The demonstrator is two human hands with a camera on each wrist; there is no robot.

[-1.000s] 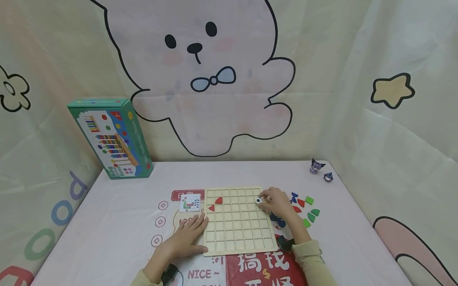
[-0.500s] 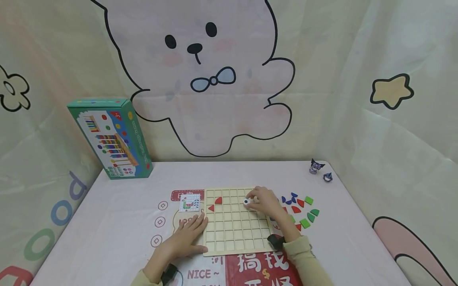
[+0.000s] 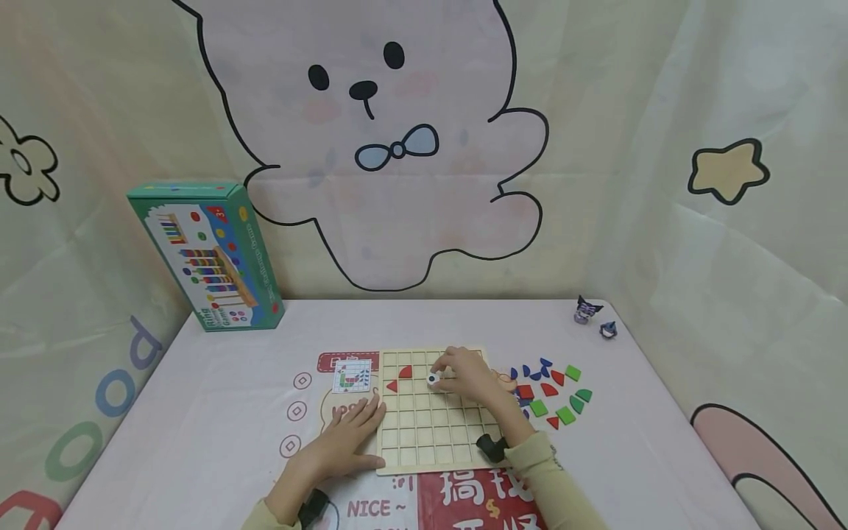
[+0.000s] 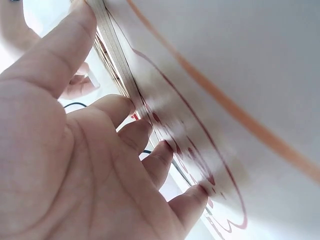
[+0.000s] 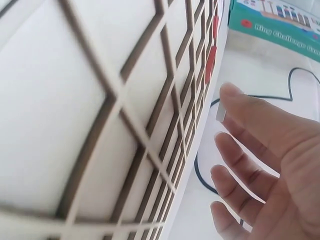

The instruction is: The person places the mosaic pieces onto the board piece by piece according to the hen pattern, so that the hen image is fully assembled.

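Observation:
In the head view a wooden grid board (image 3: 433,434) lies on the table, with a red quarter-circle piece (image 3: 405,372) and a red triangle piece (image 3: 392,386) in its upper left cells. My right hand (image 3: 467,375) pinches a small white piece with a black dot (image 3: 433,378) between thumb and finger, above the board's upper middle. The right wrist view shows that white piece (image 5: 221,112) edge-on at the fingertips. My left hand (image 3: 344,440) lies with fingers extended along the board's left edge; the left wrist view shows its thumb and fingertips touching there.
Right of the board lie several loose red, green and blue pieces (image 3: 539,408). A pattern card (image 3: 352,375) sits by the board's upper left. A green game box (image 3: 205,258) stands at the back left, and two small figurines (image 3: 586,311) at the back right.
My right hand has moved left across the board with the white piece, from its right edge to the upper middle. More loose pieces now show at right. The left hand stays put.

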